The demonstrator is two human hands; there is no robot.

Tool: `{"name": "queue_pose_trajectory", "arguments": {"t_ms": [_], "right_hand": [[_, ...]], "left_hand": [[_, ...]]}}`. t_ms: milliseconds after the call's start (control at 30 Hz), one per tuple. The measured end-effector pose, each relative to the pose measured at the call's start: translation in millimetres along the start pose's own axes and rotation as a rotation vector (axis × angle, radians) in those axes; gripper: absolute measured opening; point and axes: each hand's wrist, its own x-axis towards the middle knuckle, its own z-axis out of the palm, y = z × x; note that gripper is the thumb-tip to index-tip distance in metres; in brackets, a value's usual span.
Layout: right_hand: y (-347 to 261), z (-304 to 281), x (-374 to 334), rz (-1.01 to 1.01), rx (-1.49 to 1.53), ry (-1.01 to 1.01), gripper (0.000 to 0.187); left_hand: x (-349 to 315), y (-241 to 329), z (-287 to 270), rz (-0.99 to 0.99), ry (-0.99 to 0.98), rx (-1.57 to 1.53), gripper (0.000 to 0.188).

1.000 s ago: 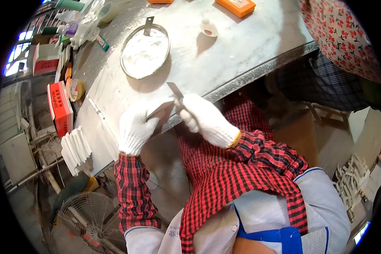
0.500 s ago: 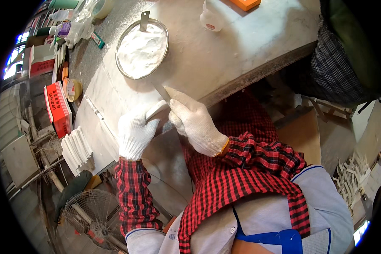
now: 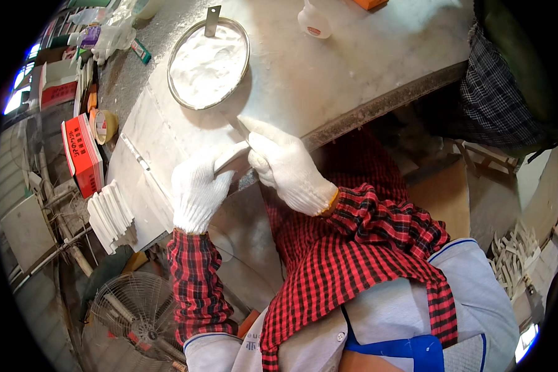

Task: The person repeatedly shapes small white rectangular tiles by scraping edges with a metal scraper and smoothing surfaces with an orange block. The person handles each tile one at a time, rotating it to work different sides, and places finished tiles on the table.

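Note:
My left hand (image 3: pixel 198 189), in a white knit glove, is at the near edge of the marble-patterned table (image 3: pixel 353 74). Its fingers curl out of sight, and one digit points toward my right hand. Whatever it may grip is hidden. My right hand (image 3: pixel 288 167), gloved too, is closed on a thin grey metal blade (image 3: pixel 242 129), which sticks out past the fingers close to the left hand's tip. Beyond both hands stands a round metal bowl (image 3: pixel 247 68) of white powder (image 3: pixel 208 68), with a flat metal scraper (image 3: pixel 212 22) upright in it.
White strips (image 3: pixel 110 217) lie stacked at the table's left edge, near a red and white box (image 3: pixel 84 155) and a tape roll (image 3: pixel 105 127). A white squeeze bottle (image 3: pixel 314 22) stands at the back. Below left is a caged fan (image 3: pixel 136 316); a person's checked clothing (image 3: pixel 499 93) shows at right.
The view has shifted slightly, so the bowl and table sit a little higher in it. Both hands keep nearly the same pose, still close together, with the blade in my right hand.

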Motion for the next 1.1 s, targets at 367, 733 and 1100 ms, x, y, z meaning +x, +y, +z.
{"name": "queue_pose_trajectory", "arguments": {"t_ms": [367, 733, 1100], "right_hand": [[-5, 0, -19, -0.002, 0.001, -0.105, 0.042], [-90, -29, -1, -0.358, -1.243, -0.225, 0.031], [-123, 27, 54, -0.453, -1.860, -0.807, 0.025]], "left_hand": [[2, 3, -1, -0.007, -0.002, -0.063, 0.030], [11, -5, -11, 0.217, -0.067, -0.089, 0.038], [0, -17, 6, 0.202, 0.059, 0.026, 0.018]]}}
